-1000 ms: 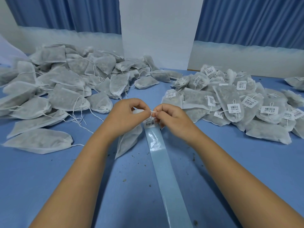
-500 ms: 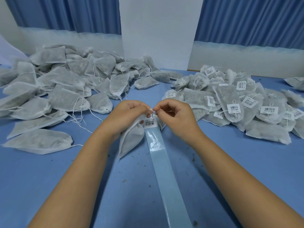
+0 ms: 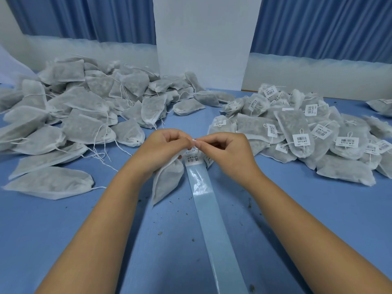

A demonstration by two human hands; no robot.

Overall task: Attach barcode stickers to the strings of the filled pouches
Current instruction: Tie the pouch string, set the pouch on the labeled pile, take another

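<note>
– Pouch [image 3: 167, 183] under inspection: we find it at the centre of the blue counter [image 3: 84, 230], its top end tucked beneath the left hand [image 3: 163, 149] and its body slanting toward the person.
– And the grip on each side?
– We record the left hand's grip curled, with thumb and forefinger pinching the string [image 3: 194, 140]. The right hand [image 3: 229, 151] meets it fingertip to fingertip, and its grip pinches the same string.
– Stickers?
– We note one barcode sticker [image 3: 192, 159] at the far end of a glossy backing strip [image 3: 212, 219], just below both hands and just beside the pouch. The strip runs along the counter toward the person.
– Stock?
– We see two heaps, well apart: untagged pouches [image 3: 84, 115] on the left and tagged pouches [image 3: 307, 141] on the right. Dark crumbs [image 3: 160, 232] lie scattered on the counter. A white panel [image 3: 201, 39] stands behind.
</note>
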